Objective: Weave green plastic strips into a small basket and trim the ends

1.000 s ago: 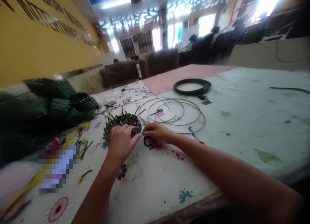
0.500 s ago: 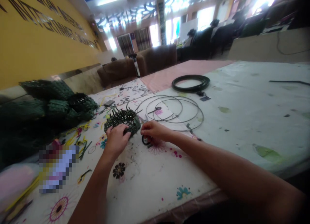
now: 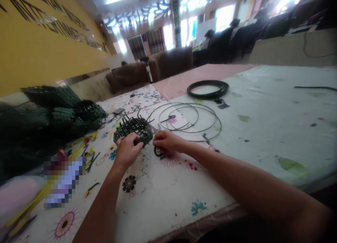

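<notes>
A small dark green woven basket [image 3: 133,129] with loose strip ends sticking up stands on the flowered tablecloth [image 3: 163,197]. My left hand [image 3: 127,150] grips its near wall, fingers curled over the weave. My right hand [image 3: 166,141] is closed just right of the basket, its fingers pinched on a pair of scissors [image 3: 158,151] whose black loop handle shows under the hand.
Thin wire hoops [image 3: 188,120] lie behind my hands and a coil of dark green strip [image 3: 207,89] farther back. Finished green baskets [image 3: 60,111] are piled at the left, with yellow and green scraps [image 3: 86,148] near them. Brown sofas and seated people fill the background.
My left hand slid from the basket's top rim down to its near side, and the basket tilted slightly. My right hand stayed in place.
</notes>
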Available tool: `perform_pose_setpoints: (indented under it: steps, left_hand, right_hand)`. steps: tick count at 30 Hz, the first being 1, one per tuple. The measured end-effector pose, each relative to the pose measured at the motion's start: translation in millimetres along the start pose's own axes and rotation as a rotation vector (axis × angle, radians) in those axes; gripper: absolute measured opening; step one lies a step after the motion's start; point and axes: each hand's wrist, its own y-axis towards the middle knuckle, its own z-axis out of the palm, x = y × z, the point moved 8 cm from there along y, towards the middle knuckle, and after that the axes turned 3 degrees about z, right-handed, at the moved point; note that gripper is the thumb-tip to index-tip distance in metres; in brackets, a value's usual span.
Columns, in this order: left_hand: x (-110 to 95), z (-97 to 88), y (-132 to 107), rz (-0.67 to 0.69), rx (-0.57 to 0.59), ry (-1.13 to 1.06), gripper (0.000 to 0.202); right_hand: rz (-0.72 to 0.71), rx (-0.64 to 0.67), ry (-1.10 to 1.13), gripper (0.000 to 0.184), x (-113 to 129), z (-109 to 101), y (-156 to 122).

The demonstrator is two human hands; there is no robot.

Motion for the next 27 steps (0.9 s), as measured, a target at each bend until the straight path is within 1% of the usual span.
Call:
perform_pose_setpoints:
  steps: [3, 6, 9, 13, 15, 18, 21, 23, 24, 25, 27]
  left_hand:
    - [0, -2.1, 1, -0.002, -0.025, -0.013, 0.018]
    - [1, -4.2, 1, 0.009, -0.054, -0.06, 0.023]
    - [2, -3.5, 2, 0.006, -0.044, -0.127, 0.028]
    - [0, -1.2, 1, 0.006, -0.025, -0.22, 0.027]
    - [0, 0.2, -1, -0.019, -0.031, -0.344, 0.027]
    - [7, 3.6, -4, -0.167, -0.057, -0.67, 0.032]
    - [13, 1.3, -9, -0.318, -0.168, -1.02, 0.038]
    - [12, -3.3, -11, -0.349, -0.249, -1.17, 0.038]
    - [11, -5.5, -12, -0.344, -0.277, -1.221, 0.037]
    - [9, -7.4, -12, -0.332, -0.3, -1.266, 0.036]
    - [4, -8.3, -11, -0.307, -0.318, -1.355, 0.037]
  right_hand:
    - [-0.005, 0.002, -0.003, 0.016, 0, 0, 0]
    - [-0.011, -0.001, -0.011, 0.016, 0, -1, 1]
    - [-0.018, -0.012, -0.022, 0.015, 1, -1, 1]
    - [-0.038, -0.045, -0.033, 0.013, 5, -1, 0]
    - [-0.058, -0.07, -0.04, 0.014, 9, -2, -1]
    - [-0.122, -0.139, -0.066, 0.012, 18, -7, -3]
    - [-0.214, -0.224, -0.134, 0.01, 31, -16, -9]
    - [-0.268, -0.27, -0.183, 0.007, 38, -18, -13]
    - [-0.296, -0.301, -0.213, 0.003, 40, -19, -15]
    - [-0.324, -0.341, -0.245, 0.008, 42, -20, -17]
    - [-0.367, -0.422, -0.296, 0.037, 44, -19, -21]
